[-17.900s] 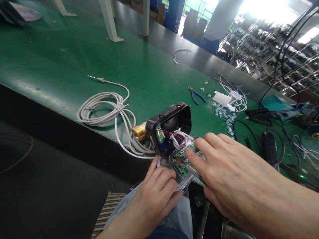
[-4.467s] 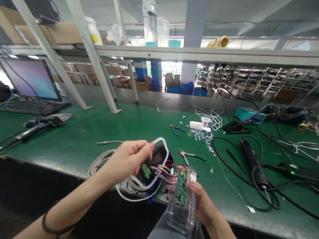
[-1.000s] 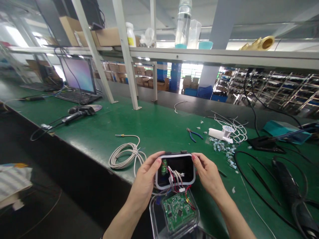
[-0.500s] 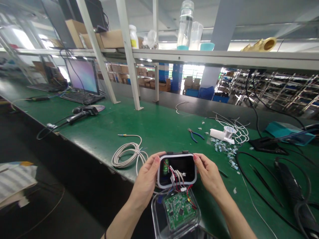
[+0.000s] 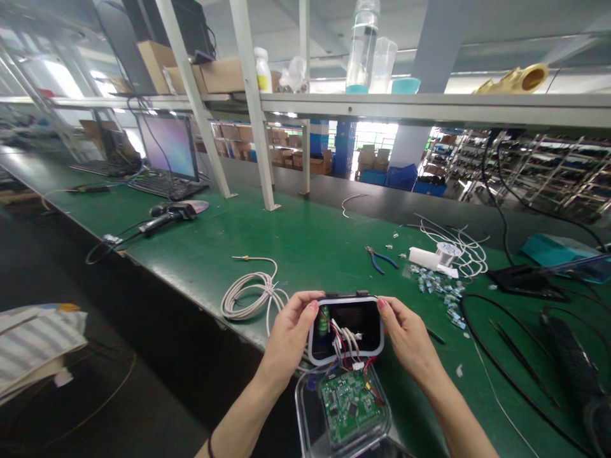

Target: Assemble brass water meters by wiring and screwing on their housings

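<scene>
A black plastic enclosure point(image 5: 367, 346) with a pale rim gasket is tilted toward me between my hands. My left hand point(image 5: 292, 331) grips its left rim, thumb on the edge. At its right rim, my right hand point(image 5: 405, 334) pinches the top corner. Inside sit a green cylindrical battery point(image 5: 324, 321) and several wires with white connectors point(image 5: 344, 335). Red and grey wires run down to a green circuit board point(image 5: 352, 407), which lies in a clear plastic cover point(image 5: 304, 423) below the enclosure. A coiled grey cable point(image 5: 248, 298) rests left of my left hand.
Blue-handled cutters point(image 5: 382, 261), small connector pieces point(image 5: 442, 286), a white-wire spool point(image 5: 447, 253) and tweezers point(image 5: 518, 356) lie on the green bench point(image 5: 296, 238). A barcode scanner point(image 5: 167, 218) and keyboard are left. A shelf point(image 5: 420, 103) spans above; black cables point(image 5: 482, 331) curve at right.
The whole view has shifted slightly, so the bench and hands appear farther right. My hands keep the same hold on the enclosure.
</scene>
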The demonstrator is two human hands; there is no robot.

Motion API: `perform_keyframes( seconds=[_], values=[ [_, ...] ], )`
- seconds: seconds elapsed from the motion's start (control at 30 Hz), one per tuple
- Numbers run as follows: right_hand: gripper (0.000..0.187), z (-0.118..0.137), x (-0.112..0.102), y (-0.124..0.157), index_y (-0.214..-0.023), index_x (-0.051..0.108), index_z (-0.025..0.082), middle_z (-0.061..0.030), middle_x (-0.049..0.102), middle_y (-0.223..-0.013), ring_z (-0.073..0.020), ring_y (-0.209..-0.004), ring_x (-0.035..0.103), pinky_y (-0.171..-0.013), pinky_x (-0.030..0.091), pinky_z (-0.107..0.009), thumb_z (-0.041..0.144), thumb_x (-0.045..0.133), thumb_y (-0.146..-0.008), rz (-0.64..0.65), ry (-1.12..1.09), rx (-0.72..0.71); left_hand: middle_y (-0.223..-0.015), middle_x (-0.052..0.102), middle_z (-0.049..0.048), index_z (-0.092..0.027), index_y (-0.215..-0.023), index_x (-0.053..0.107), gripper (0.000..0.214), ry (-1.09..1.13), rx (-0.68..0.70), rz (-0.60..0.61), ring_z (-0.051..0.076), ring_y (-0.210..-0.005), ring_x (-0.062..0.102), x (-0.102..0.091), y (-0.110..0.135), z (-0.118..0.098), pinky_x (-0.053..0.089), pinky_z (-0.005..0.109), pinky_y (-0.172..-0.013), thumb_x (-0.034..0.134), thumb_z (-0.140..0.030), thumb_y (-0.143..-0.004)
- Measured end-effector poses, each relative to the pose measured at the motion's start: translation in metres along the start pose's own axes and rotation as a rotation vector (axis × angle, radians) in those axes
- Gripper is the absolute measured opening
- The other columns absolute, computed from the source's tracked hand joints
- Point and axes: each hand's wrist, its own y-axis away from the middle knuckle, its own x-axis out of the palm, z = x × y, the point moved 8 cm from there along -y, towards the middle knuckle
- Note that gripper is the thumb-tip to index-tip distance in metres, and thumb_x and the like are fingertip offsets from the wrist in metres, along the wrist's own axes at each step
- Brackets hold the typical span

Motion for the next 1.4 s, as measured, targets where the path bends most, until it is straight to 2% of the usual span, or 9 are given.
perform_keyframes(
  seconds=[0.2, 0.3, 0.47, 0.57, 0.7, 1.0, 1.17, 1.33, 1.4],
  values=[
    [0.052, -0.001, 0.000, -0.002, -0.111, 0.062, 0.017, -0.0042, 0.065, -0.085, -0.0180, -0.076, 0.056, -0.065, 0.041, -0.028, 0.059, 0.042, -0.086, -0.005, -0.002, -0.007, -0.096, 0.066, 0.0034, -0.018, -0.100, 0.061, 0.031, -0.161, 0.092, 0.002, 0.016, -0.090, 0.061, 0.002, -0.003, -0.006, 0.046, 0.026, -0.082, 0.059, -0.042, -0.081],
    [0.050, -0.005, 0.001, 0.006, -0.112, 0.061, 0.018, -0.0048, 0.066, -0.089, -0.0178, -0.077, 0.058, -0.065, 0.043, -0.027, 0.057, 0.043, -0.087, 0.018, -0.015, 0.009, -0.114, 0.062, 0.0065, -0.019, -0.115, 0.053, 0.040, -0.138, 0.074, 0.061, 0.019, -0.106, 0.058, 0.000, 0.003, 0.003, 0.045, 0.029, -0.091, 0.057, -0.044, -0.083],
    [0.044, -0.014, 0.012, 0.029, -0.119, 0.056, 0.020, -0.0062, 0.066, -0.104, -0.0200, -0.094, 0.061, -0.078, 0.048, -0.030, 0.047, 0.052, -0.085, 0.198, -0.129, 0.055, -0.140, 0.044, 0.0083, -0.026, -0.136, 0.034, 0.061, -0.099, 0.016, 0.230, 0.023, -0.125, 0.046, -0.006, 0.023, 0.023, 0.040, 0.033, -0.103, 0.063, -0.035, -0.083],
    [0.043, -0.016, 0.016, 0.036, -0.120, 0.054, 0.020, -0.0068, 0.065, -0.110, -0.0202, -0.099, 0.060, -0.083, 0.047, -0.032, 0.042, 0.056, -0.083, 0.248, -0.220, 0.085, -0.138, 0.047, 0.0089, -0.024, -0.132, 0.040, 0.056, -0.056, -0.046, 0.271, 0.023, -0.123, 0.048, -0.011, 0.027, 0.032, 0.041, 0.032, -0.102, 0.064, -0.031, -0.082],
    [0.041, -0.018, 0.017, 0.035, -0.117, 0.056, 0.020, -0.0068, 0.065, -0.112, -0.0189, -0.094, 0.062, -0.081, 0.047, -0.031, 0.040, 0.059, -0.081, 0.219, -0.295, 0.109, -0.131, 0.054, 0.0093, -0.022, -0.126, 0.047, 0.050, -0.071, -0.087, 0.250, 0.023, -0.117, 0.054, -0.014, 0.026, 0.037, 0.042, 0.033, -0.100, 0.066, -0.030, -0.080],
    [0.039, -0.022, 0.018, 0.036, -0.113, 0.057, 0.018, -0.0064, 0.066, -0.109, -0.0172, -0.089, 0.063, -0.076, 0.049, -0.028, 0.040, 0.060, -0.081, 0.197, -0.312, 0.130, -0.123, 0.060, 0.0109, -0.017, -0.119, 0.053, 0.041, -0.068, -0.108, 0.365, 0.022, -0.110, 0.058, -0.006, 0.027, 0.037, 0.045, 0.031, -0.094, 0.063, -0.034, -0.083],
    [0.039, -0.022, 0.022, 0.037, -0.114, 0.056, 0.021, -0.0066, 0.065, -0.112, -0.0189, -0.099, 0.062, -0.089, 0.047, -0.033, 0.041, 0.061, -0.081, 0.239, -0.370, 0.119, -0.126, 0.058, 0.0100, -0.019, -0.125, 0.049, 0.043, -0.189, -0.066, 0.390, 0.022, -0.112, 0.057, -0.003, 0.030, 0.033, 0.043, 0.032, -0.095, 0.059, -0.034, -0.086],
    [0.043, -0.026, 0.024, 0.038, -0.114, 0.054, 0.021, -0.0073, 0.064, -0.114, -0.0203, -0.103, 0.062, -0.094, 0.045, -0.038, 0.041, 0.066, -0.078, 0.262, -0.395, 0.122, -0.123, 0.060, 0.0083, -0.022, -0.126, 0.048, 0.047, -0.315, -0.026, 0.360, 0.024, -0.111, 0.058, 0.000, 0.031, 0.028, 0.042, 0.036, -0.099, 0.063, -0.032, -0.082],
    [0.042, -0.029, 0.024, 0.039, -0.113, 0.054, 0.021, -0.0077, 0.065, -0.114, -0.0202, -0.101, 0.062, -0.093, 0.046, -0.037, 0.041, 0.065, -0.078, 0.247, -0.378, 0.131, -0.129, 0.056, 0.0084, -0.023, -0.129, 0.045, 0.052, -0.353, 0.006, 0.285, 0.025, -0.113, 0.057, -0.007, 0.036, 0.028, 0.043, 0.037, -0.099, 0.064, -0.031, -0.081]
  ],
)
